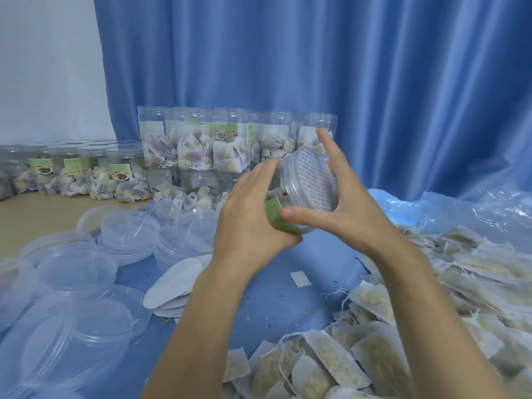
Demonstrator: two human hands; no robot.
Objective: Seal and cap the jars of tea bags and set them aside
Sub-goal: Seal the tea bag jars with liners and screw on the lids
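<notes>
My left hand (pixel 253 223) wraps round the body of the jar (pixel 290 208), fingers curled over its green label, and holds it tilted so the mouth faces up and to the right. My right hand (pixel 342 203) grips the cap (pixel 312 180) by its rim, thumb below and fingers spread over the far edge. Through the clear cap I see a white patterned seal. I judge the tilt gives me a view of the threads and lets one hand brace while the other twists; whether the cap is fully screwed down I cannot tell.

The jar sits between both palms, above the blue cloth (pixel 276 295). Just below my wrists lie white seal discs (pixel 175 280), and to the left a heap of loose lids (pixel 86 283). To the right sprawls a pile of tea bags (pixel 403 326). Behind stand stacked uncapped jars (pixel 218 145), and further left the capped ones (pixel 74 171), where I would expect this jar to go.
</notes>
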